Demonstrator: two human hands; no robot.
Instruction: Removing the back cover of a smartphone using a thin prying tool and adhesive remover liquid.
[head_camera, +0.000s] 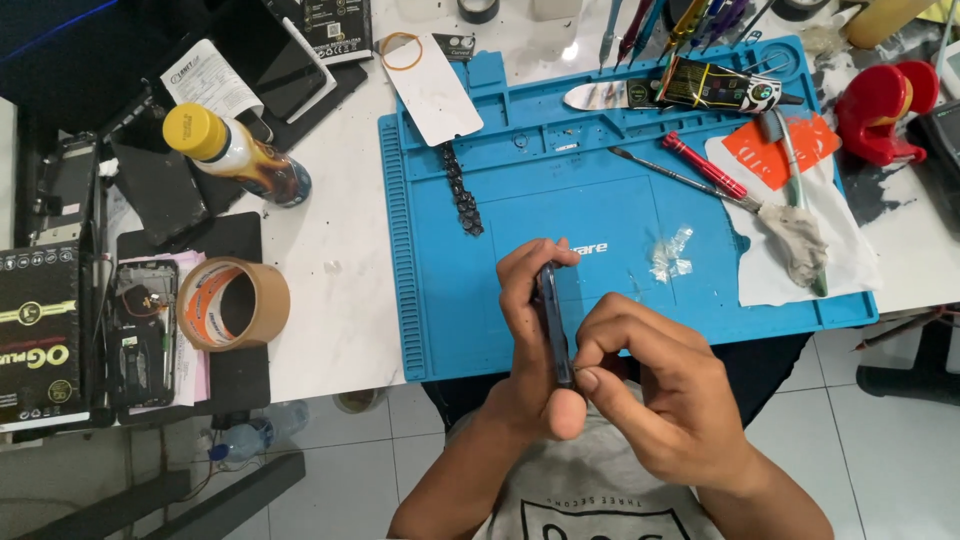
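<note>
I hold a slim dark phone (553, 322) edge-up in my left hand (530, 340), fingers curled around its top and thumb along its lower end, above the near edge of the blue work mat (440, 300). My right hand (655, 385) pinches narrowly at its lower edge. The mat's middle lies bare beyond my knuckles; a tape roll (233, 304) and a yellow-capped bottle (235, 155) sit well apart, left.

L hand (530, 330) upright, curled; R hand (660, 385) fingers (600, 350) pinched against it.
</note>
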